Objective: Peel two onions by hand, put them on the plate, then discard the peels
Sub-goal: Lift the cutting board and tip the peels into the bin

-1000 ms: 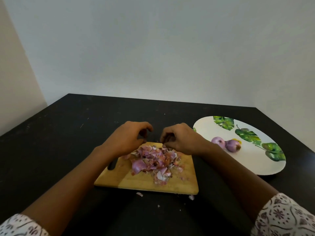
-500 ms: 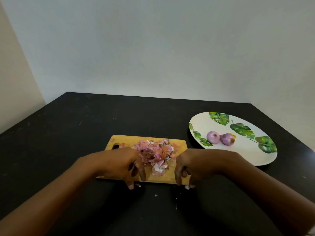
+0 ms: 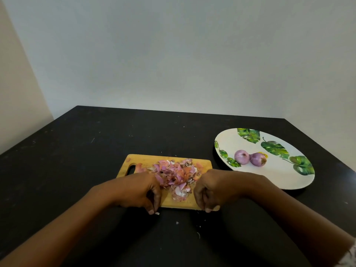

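Pale, bare walls meet in a corner behind a black counter (image 3: pixel 77 170), its surface flecked with small scratches. Near its middle lies a wooden cutting board (image 3: pixel 146 159) with a handle slot at its far left end. A loose heap of pink, purple and orange onion peels (image 3: pixel 173 174) covers the board's middle and spills toward its near edge. To the right, apart from the board, sits a white plate (image 3: pixel 279 180) printed with green leaves. Two peeled purple onions rest on it side by side and touching: the left onion (image 3: pixel 241 156) and the right onion (image 3: pixel 258 159), both toward the plate's left side.

Both forearms reach in from the bottom. The left hand (image 3: pixel 138 191) lies over the board's near left corner, knuckles up, fingers curled downward so that a fingertip reaches the counter just off the edge, next to a white scrap (image 3: pixel 157 213). The right hand (image 3: pixel 213 189) lies over the near right corner in the same way, fingers curled under. Each grip is narrow, yet I cannot tell whether it clasps the board's edge, pinches a bit of peel or holds nothing. A few more pale flecks (image 3: pixel 177 222) dot the counter in front of the board. A patterned sleeve (image 3: pixel 352 256) shows at the lower right corner
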A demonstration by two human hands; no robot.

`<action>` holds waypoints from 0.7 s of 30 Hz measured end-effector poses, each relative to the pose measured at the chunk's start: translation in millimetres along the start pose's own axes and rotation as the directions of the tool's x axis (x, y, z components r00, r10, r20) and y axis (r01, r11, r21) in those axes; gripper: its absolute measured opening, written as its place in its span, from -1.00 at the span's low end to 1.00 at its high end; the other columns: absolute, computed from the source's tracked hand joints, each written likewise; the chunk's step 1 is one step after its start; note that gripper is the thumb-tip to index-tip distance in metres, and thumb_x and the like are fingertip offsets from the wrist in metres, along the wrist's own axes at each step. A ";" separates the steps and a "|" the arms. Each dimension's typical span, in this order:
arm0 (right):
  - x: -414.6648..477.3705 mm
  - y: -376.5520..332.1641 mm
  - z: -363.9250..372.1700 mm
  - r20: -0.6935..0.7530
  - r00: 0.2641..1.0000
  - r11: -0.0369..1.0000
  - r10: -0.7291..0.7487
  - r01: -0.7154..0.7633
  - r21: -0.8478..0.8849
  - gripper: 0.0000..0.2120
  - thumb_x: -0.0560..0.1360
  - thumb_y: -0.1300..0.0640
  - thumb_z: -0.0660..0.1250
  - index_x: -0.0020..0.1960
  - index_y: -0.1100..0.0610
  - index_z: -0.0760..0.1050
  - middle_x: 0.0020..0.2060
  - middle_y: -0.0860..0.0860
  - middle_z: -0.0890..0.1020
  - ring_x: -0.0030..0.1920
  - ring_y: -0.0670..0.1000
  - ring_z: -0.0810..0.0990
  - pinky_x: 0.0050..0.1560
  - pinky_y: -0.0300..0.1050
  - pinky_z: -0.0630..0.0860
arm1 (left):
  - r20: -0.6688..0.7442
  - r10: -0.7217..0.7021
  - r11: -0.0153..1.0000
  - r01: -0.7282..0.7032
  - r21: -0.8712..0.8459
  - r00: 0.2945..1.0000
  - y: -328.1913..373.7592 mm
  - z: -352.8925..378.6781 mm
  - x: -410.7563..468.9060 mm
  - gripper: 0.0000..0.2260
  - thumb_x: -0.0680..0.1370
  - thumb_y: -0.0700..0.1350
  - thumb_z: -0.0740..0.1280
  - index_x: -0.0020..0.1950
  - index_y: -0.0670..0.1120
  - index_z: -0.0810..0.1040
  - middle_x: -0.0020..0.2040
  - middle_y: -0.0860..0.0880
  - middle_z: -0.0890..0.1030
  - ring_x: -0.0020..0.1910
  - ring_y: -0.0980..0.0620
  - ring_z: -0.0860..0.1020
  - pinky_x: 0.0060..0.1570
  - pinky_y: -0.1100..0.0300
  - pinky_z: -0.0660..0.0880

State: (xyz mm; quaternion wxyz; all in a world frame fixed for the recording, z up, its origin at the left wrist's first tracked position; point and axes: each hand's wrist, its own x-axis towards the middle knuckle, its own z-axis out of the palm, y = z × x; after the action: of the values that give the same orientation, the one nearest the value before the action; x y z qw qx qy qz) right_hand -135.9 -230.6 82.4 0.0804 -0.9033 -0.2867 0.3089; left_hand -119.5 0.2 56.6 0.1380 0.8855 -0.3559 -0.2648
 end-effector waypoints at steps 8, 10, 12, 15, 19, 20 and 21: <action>21.0 -9.4 -14.2 -0.525 0.851 0.999 -0.017 -0.004 -0.038 -0.77 0.57 0.24 0.27 0.19 0.07 0.52 0.07 -0.01 0.57 0.01 -0.09 0.53 -0.02 -0.26 0.48 | -0.016 0.033 0.999 -0.033 -0.025 0.999 2.7 2.9 -4.2 -0.84 0.48 -0.13 0.39 0.04 0.04 0.61 0.06 0.18 0.56 0.04 0.32 0.49 0.04 0.44 0.42; 22.6 -10.3 -15.0 -0.524 0.852 1.000 -0.017 0.004 -0.025 -0.76 0.58 0.23 0.26 0.22 0.07 0.51 0.12 0.01 0.57 0.07 -0.07 0.54 0.06 -0.21 0.51 | -0.021 0.033 0.999 -0.033 -0.032 0.999 3.7 3.8 -3.0 -0.86 0.47 -0.13 0.41 0.01 0.00 0.64 0.02 0.17 0.58 0.01 0.33 0.49 -0.01 0.51 0.39; 22.3 -11.2 -14.1 -0.486 0.874 1.000 -0.013 0.009 -0.010 -0.75 0.58 0.22 0.27 0.23 0.07 0.51 0.14 0.01 0.59 0.07 -0.09 0.54 0.06 -0.22 0.50 | -0.025 0.029 0.999 -0.030 -0.038 0.999 4.9 5.3 -2.4 -0.90 0.46 -0.15 0.41 -0.03 -0.04 0.64 0.00 0.14 0.60 -0.01 0.32 0.50 -0.03 0.52 0.39; 20.6 -12.2 -10.4 -0.437 0.899 1.000 -0.007 0.002 -0.012 -0.74 0.57 0.20 0.29 0.25 0.08 0.51 0.16 0.01 0.59 0.04 -0.11 0.53 0.03 -0.25 0.48 | -0.020 0.025 1.000 -0.025 -0.009 0.999 5.6 6.6 -2.4 -0.91 0.49 -0.12 0.38 -0.02 -0.02 0.62 0.00 0.15 0.58 -0.01 0.29 0.50 0.04 0.40 0.43; 15.1 -15.4 -8.9 -0.432 0.902 1.000 -0.014 0.009 -0.013 -0.73 0.58 0.18 0.29 0.27 0.08 0.50 0.16 0.02 0.58 0.03 -0.11 0.52 0.03 -0.23 0.48 | -0.044 0.031 0.995 -0.036 -0.098 0.999 7.7 0.8 -7.1 -0.93 0.52 -0.13 0.35 -0.02 -0.01 0.56 -0.05 0.15 0.56 -0.06 0.29 0.51 -0.01 0.38 0.46; 13.7 -15.7 -9.1 -0.444 0.896 1.000 -0.012 0.008 -0.011 -0.73 0.57 0.19 0.29 0.27 0.08 0.50 0.15 0.02 0.58 0.04 -0.10 0.53 0.04 -0.22 0.50 | -0.097 0.033 0.991 -0.045 -0.124 0.995 9.6 -3.1 -7.4 -0.94 0.52 -0.14 0.34 -0.04 -0.01 0.55 -0.08 0.14 0.56 -0.08 0.29 0.52 -0.03 0.39 0.46; 12.6 -15.5 -9.3 -0.460 0.888 1.000 -0.007 0.002 -0.011 -0.73 0.57 0.20 0.29 0.26 0.08 0.51 0.15 0.01 0.59 0.06 -0.09 0.54 0.05 -0.21 0.51 | -0.178 0.031 0.990 -0.055 -0.133 0.984 11.5 -7.1 -6.5 -0.94 0.52 -0.15 0.34 -0.06 0.00 0.55 -0.11 0.15 0.56 -0.10 0.29 0.52 -0.05 0.40 0.46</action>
State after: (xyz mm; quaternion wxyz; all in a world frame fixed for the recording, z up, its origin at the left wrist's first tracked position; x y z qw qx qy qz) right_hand -129.5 -210.4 88.4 0.1422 -0.9505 -0.2631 0.0847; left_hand -125.9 -3.1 69.8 0.2350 0.8859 -0.3423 -0.2068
